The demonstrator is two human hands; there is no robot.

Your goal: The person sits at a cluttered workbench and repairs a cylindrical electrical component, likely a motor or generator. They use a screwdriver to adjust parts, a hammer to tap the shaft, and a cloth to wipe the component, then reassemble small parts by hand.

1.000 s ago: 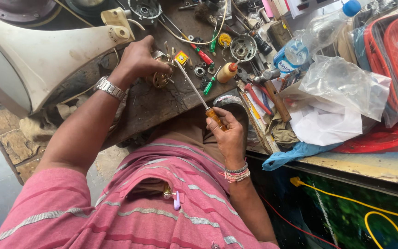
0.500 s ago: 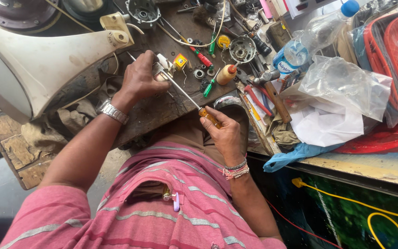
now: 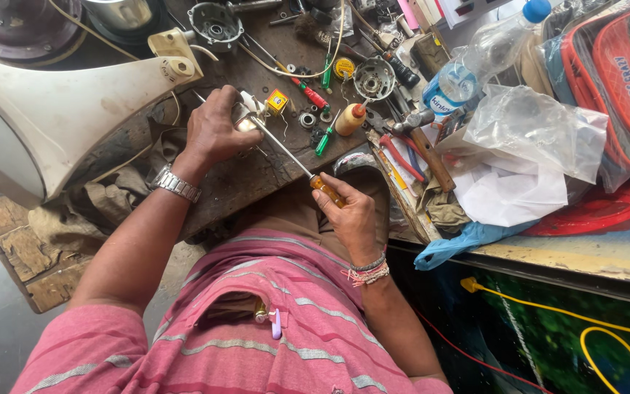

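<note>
Nearest to us, below the pink striped shirt, our right hand (image 3: 350, 213) is clamped around the amber plastic handle of a long steel-shafted screwdriver (image 3: 297, 163), whose shaft slants up and left across the dark, worn wooden workbench (image 3: 257, 179). Its tip meets a small white metal part (image 3: 246, 117) that our left hand (image 3: 216, 131), with a steel watch at the wrist, pinches with fingers closed on it, just above the bench top. Just beside that part sits a small yellow cube-shaped box (image 3: 276, 101), and near it a small amber bottle with a red cap (image 3: 350, 119) and a green-handled screwdriver (image 3: 324, 138). To the left lies a big cream horn-shaped loudspeaker (image 3: 60, 109), its flare over the bench's edge. To the right, red-handled pliers (image 3: 400, 157) lie near a heap of crumpled clear plastic bags and white paper (image 3: 526, 157). Farther off stand a clear plastic water bottle with a blue cap (image 3: 479, 55) and a round grey metal housing (image 3: 215, 25).
</note>
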